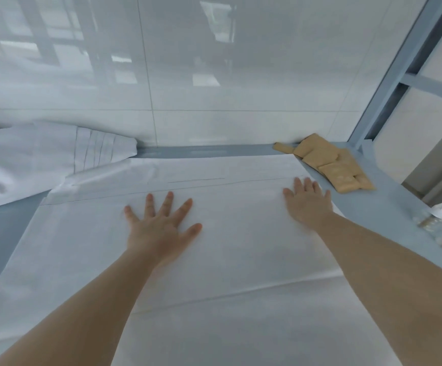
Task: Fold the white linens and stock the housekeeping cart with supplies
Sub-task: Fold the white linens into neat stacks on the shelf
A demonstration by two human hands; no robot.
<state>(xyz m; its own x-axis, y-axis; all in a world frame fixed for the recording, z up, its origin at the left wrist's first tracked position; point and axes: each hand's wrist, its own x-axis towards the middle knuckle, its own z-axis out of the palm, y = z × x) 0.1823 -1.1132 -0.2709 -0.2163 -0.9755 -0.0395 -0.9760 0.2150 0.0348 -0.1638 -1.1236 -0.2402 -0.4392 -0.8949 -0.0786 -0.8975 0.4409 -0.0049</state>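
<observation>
The left hand (159, 225) lies palm-down, fingers spread wide and straight, pressing the sheet (214, 260) spread flat on the blue table (0, 233). The right hand (308, 204), slightly blurred, rests flat near the sheet's far right corner, fingers straight and close together. Both forearms reach forward. More linen (43, 159) is heaped far left; tan packets (328, 162) lie far right.
</observation>
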